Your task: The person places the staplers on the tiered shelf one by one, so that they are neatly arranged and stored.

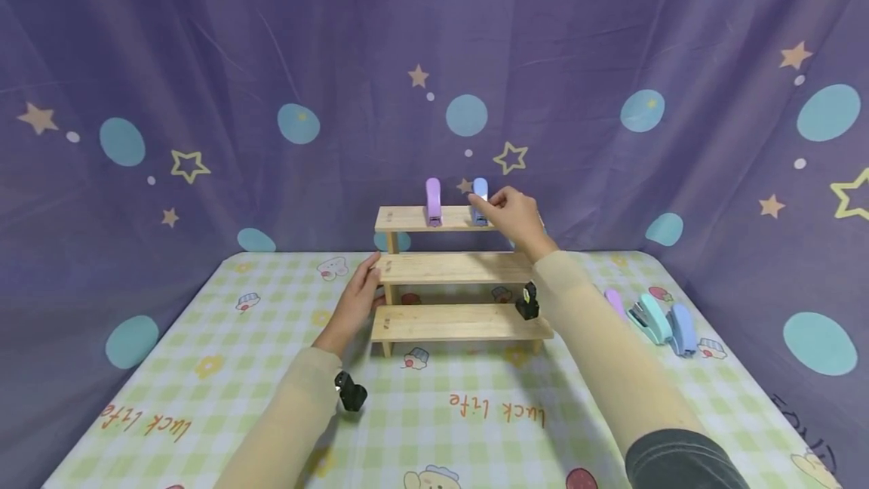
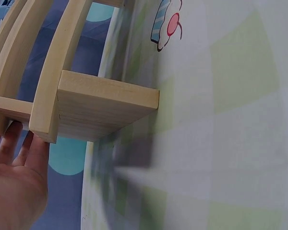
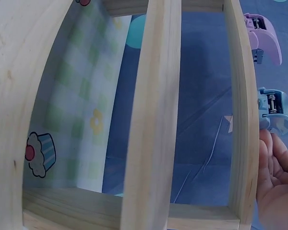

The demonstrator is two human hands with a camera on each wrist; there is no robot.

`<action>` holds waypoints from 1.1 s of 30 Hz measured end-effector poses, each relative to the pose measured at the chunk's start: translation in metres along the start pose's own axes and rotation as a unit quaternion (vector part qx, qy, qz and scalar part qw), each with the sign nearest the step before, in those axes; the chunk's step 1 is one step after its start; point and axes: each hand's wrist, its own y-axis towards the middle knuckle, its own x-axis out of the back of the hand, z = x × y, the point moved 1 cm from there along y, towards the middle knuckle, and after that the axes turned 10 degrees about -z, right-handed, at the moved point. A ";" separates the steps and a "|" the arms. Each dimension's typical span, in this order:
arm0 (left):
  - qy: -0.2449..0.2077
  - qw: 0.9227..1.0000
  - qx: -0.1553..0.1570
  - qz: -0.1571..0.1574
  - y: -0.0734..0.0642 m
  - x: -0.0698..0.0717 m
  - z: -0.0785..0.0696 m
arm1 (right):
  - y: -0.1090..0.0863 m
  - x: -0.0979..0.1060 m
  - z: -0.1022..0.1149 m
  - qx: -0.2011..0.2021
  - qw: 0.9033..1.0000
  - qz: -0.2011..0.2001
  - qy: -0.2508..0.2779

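A three-tier wooden shelf rack stands on the table. On its top tier stand a purple stapler and, to its right, a light blue stapler. My right hand is at the blue one: its thumb stretches across the front, and in the right wrist view the fingertips touch the stapler's side. A small gap shows there between thumb and stapler. My left hand rests against the rack's left end at the middle tier, fingers extended, as the left wrist view also shows.
Right of the rack lie a teal stapler, a blue stapler and a purple stapler partly behind my sleeve. A checkered cloth covers the table. A purple curtain hangs behind it.
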 end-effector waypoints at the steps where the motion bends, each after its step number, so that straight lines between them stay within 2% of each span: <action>1: -0.001 1.000 0.001 -0.001 0.001 0.000 0.000 | 0.000 0.000 0.000 -0.001 1.000 0.000 0.006; 7: -0.005 1.000 -0.004 0.002 0.003 0.003 0.003 | -0.004 0.001 -0.001 -0.004 0.999 0.001 0.038; 14: -0.011 1.000 -0.005 0.003 0.003 0.002 0.002 | -0.010 0.006 -0.001 -0.001 0.999 0.011 0.047; 24: -0.009 1.000 -0.006 0.000 0.004 0.001 0.005 | -0.020 0.024 -0.002 0.037 0.998 0.050 0.023; 28: -0.005 1.000 -0.011 -0.002 0.003 0.001 0.004 | -0.023 0.035 -0.009 0.060 0.996 0.058 0.009; 33: -0.004 1.000 -0.001 -0.003 0.002 0.001 0.002 | -0.032 0.052 -0.022 0.070 0.995 0.069 -0.011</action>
